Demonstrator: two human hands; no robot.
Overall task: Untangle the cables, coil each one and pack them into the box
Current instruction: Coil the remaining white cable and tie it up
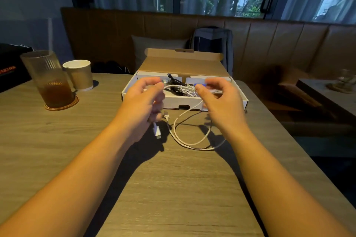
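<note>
A white cable point(189, 141) runs between both hands and hangs in loose loops onto the wooden table. My left hand point(144, 102) pinches it near one end, and a white plug point(157, 132) dangles below that hand. My right hand point(219, 102) grips the cable further along, in front of the box. The open white cardboard box point(192, 104) stands just behind the hands, lid flipped back. Inside lie a bundled white cable point(185, 89) and a black cable point(173, 80). A second small connector point(166, 116) lies near the left hand.
A tall ribbed glass of brown drink point(48, 81) stands on a coaster at the left, with a paper cup point(79, 75) beside it. A padded bench with a cushion point(154, 48) and a bag point(212, 42) runs behind the table. Another table point(327, 94) is at right.
</note>
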